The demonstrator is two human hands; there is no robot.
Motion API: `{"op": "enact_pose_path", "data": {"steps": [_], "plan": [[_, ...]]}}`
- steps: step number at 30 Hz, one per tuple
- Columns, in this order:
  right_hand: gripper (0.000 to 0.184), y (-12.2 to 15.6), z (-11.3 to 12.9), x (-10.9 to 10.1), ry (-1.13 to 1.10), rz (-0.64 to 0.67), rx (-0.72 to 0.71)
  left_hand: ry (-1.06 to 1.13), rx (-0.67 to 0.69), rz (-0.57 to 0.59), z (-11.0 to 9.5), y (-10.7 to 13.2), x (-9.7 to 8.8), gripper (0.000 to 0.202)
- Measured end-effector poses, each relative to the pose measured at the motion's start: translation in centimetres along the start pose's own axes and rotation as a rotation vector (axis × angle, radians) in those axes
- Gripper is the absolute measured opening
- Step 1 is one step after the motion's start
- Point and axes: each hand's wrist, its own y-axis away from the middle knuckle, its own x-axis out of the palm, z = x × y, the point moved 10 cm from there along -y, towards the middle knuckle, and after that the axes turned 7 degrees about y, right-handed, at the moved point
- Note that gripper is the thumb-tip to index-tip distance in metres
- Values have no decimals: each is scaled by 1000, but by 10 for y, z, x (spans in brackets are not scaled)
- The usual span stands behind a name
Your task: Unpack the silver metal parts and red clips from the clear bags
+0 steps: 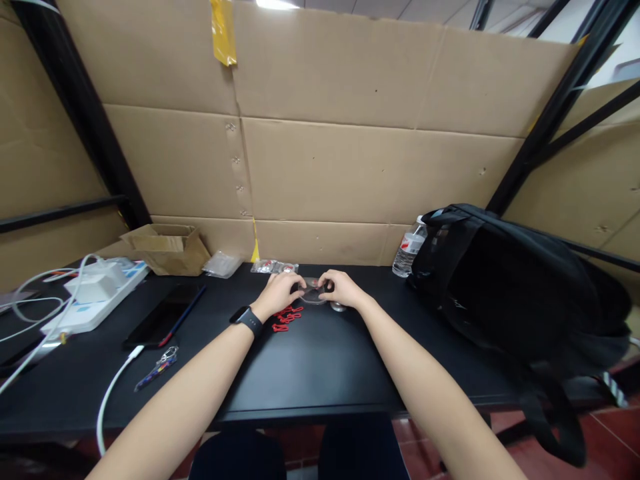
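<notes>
Left hand (277, 293) and right hand (345, 289) pinch a clear bag (313, 299), fingers (295, 279) nearly closed. Red cords (283, 327) lie left of the bag.

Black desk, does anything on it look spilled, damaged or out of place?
Nothing looks spilled or damaged. Untidy: a strap of the black backpack dangles past the edge of the desk, and red cords lie scattered near the left hand.

We have a black table (320, 370) | left of frame: power strip (99, 308), phone (159, 317), keychain (157, 369), paper bag (173, 259) | centre: red cords (283, 319) | right: bottle (410, 247), black backpack (505, 287)
</notes>
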Motion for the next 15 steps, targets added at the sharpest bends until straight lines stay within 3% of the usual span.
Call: {"op": "enact_pose_path", "data": {"steps": [4, 8, 12, 15], "plan": [[4, -2, 7, -5, 12, -41, -32, -12, -28, -23, 0, -2, -7, 10], [3, -1, -2, -7, -41, -15, 34, 34, -89, -31, 7, -1, -12, 13], [8, 1, -21, 5, -216, 15, 203, 131, -205, -56, 17, 2, -11, 15], [37, 3, -27, 9, -286, -27, 266, 141, -302, -83, 24, 5, -7, 41]]}}
